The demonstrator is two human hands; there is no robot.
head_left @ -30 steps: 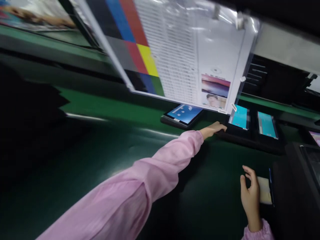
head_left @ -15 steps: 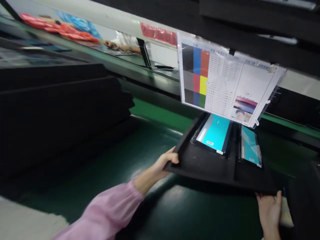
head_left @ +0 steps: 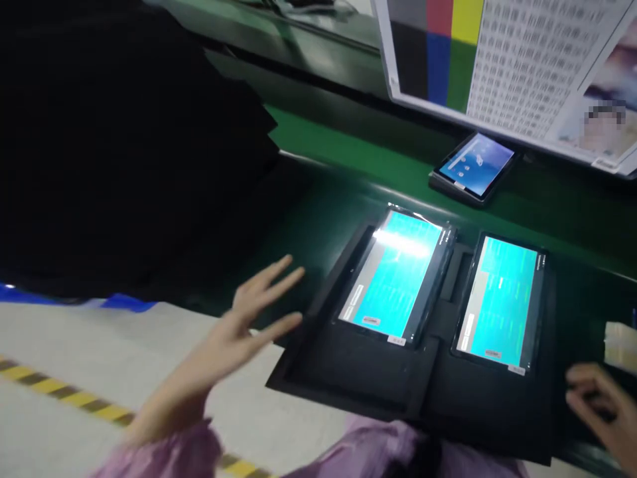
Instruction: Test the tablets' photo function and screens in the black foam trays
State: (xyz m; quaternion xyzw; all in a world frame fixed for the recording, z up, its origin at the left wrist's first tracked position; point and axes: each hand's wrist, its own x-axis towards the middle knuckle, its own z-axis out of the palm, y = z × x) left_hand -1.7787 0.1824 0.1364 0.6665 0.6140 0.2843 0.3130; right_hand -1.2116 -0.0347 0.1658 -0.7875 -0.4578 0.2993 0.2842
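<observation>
A black tray (head_left: 358, 372) lies on the green work surface in front of me. In it rest a left tablet (head_left: 398, 279) and a right tablet (head_left: 502, 299), both with lit cyan screens and small labels along the near edge. My left hand (head_left: 239, 338) hovers just left of the tray, fingers spread, holding nothing. To the right of the tray is my right hand (head_left: 604, 405), loosely curled with thumb and finger a little apart. Nothing shows in it, and it is apart from the tray.
Stacked black trays (head_left: 124, 159) fill the left side. Behind the tray lies another tablet (head_left: 475, 166) on a dark base. A printed colour chart (head_left: 522, 66) hangs above it. A pale block-like item (head_left: 620, 345) sits at the right. Striped tape (head_left: 70, 392) marks the floor.
The tray with its two tablets has come down and nearer, onto the work surface. Both hands have let go of it. The view has tilted down, bringing the tablet behind into sight.
</observation>
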